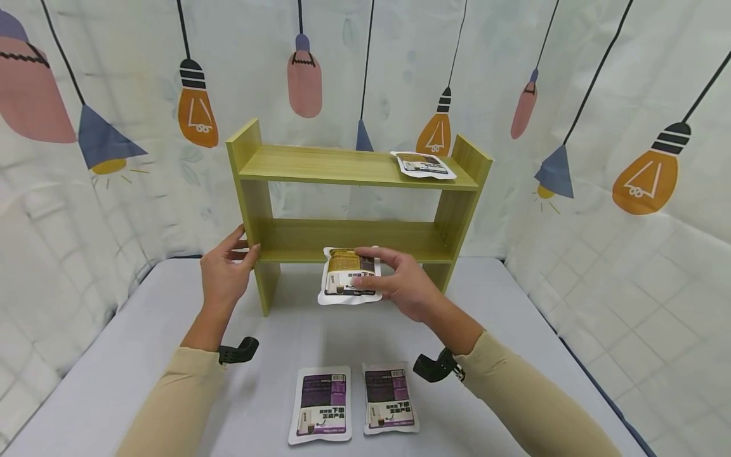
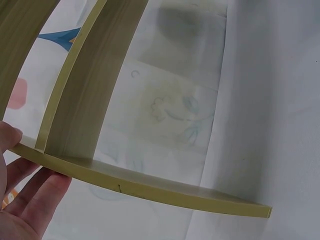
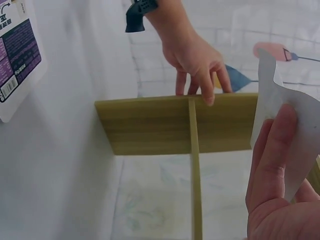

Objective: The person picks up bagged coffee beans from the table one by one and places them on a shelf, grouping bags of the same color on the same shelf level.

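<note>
My right hand (image 1: 402,285) pinches a white pouch with a gold and brown label (image 1: 342,273) by its right side, in front of the lower shelf. In the right wrist view the plain back of that pouch (image 3: 295,130) faces the camera. My left hand (image 1: 224,270) grips the left side panel of a small two-tier wooden shelf (image 1: 342,166), thumb on one face and fingers on the other, as the left wrist view shows at the panel edge (image 2: 120,186). Another pouch (image 1: 424,165) lies on the top shelf at its right end.
Two white pouches with purple labels, a left one (image 1: 322,406) and a right one (image 1: 391,400), lie side by side on the white table (image 1: 257,406) nearest me. Behind the shelf hangs a white curtain (image 1: 354,76) printed with lamps.
</note>
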The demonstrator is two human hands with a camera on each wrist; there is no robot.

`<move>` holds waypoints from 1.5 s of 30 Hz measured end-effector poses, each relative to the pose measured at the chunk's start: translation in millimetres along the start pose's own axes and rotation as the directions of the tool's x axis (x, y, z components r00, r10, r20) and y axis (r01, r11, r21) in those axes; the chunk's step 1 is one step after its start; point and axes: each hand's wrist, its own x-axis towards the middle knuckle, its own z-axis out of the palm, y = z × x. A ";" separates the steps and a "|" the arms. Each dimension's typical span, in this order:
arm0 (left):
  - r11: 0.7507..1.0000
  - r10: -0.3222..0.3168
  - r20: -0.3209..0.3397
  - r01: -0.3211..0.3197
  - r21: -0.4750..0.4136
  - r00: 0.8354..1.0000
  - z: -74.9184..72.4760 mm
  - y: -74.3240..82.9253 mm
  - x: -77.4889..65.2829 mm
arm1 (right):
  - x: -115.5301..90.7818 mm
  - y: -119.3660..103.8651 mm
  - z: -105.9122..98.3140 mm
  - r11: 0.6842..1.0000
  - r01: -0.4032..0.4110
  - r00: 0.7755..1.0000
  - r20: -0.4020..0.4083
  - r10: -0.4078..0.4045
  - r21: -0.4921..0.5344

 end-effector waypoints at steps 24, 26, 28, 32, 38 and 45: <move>0.999 0.030 -0.027 -0.030 0.026 0.999 -0.2 0.0 -1.0 | 0.1 -20.3 7.3 0.999 0.026 0.999 0.047 -0.027 0.030; 0.999 0.032 -0.029 -0.032 0.023 0.999 -0.1 0.0 -0.9 | 0.6 -22.2 8.3 0.999 0.031 0.999 0.043 -0.032 0.028; 0.999 0.030 -0.028 -0.030 0.022 0.999 0.1 -0.1 -0.8 | 0.7 -24.3 9.0 0.999 0.034 0.999 0.036 -0.036 0.033; 1.000 0.016 -0.019 -0.016 0.015 1.000 0.7 -0.5 -0.5 | 0.4 -28.8 9.7 0.997 0.041 0.999 0.032 -0.043 0.061; 1.000 0.011 -0.018 -0.011 0.016 1.000 0.9 0.3 -0.9 | 1.3 -35.0 8.7 0.993 0.064 0.996 0.048 -0.069 0.095; 1.000 0.014 -0.021 -0.014 0.009 1.000 1.0 0.5 -1.4 | 3.9 -40.4 8.0 0.993 0.062 0.997 0.045 -0.067 0.101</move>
